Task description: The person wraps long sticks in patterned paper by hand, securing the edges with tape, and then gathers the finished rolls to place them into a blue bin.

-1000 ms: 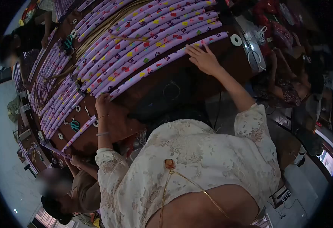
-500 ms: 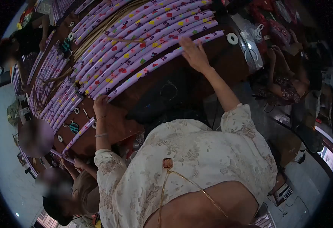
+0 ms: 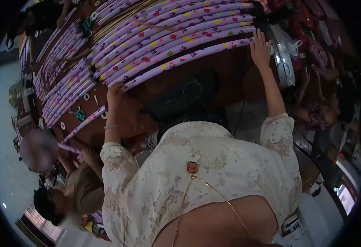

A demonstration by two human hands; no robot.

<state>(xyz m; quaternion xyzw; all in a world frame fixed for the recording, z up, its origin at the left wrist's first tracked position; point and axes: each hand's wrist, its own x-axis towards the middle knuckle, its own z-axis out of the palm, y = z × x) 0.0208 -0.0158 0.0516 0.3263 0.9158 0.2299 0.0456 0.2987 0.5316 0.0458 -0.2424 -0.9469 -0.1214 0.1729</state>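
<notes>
A long purple patterned roll [image 3: 188, 61], which looks like wrapping paper, lies nearest me on the brown table. My left hand [image 3: 114, 95] is closed at its left end, with the fingertips partly hidden. At the other end, my right hand [image 3: 261, 52] lies flat with fingers stretched out, touching or just over the roll's tip. Just beyond, several more purple rolls [image 3: 176, 39] lie side by side in a curved row. A loose brown strip [image 3: 156, 26] rests across them.
Teal scissors [image 3: 80, 115] and a white tape ring [image 3: 86, 97] lie left of my left hand. A person in a brown shirt [image 3: 83, 187] handles a purple roll at lower left. Another person's hands [image 3: 312, 76] show at right, near a clear-wrapped pack [image 3: 284, 68].
My right hand has slid right along the nearest roll to its far end. My left hand stays at the left end. The whole view has shifted a little.
</notes>
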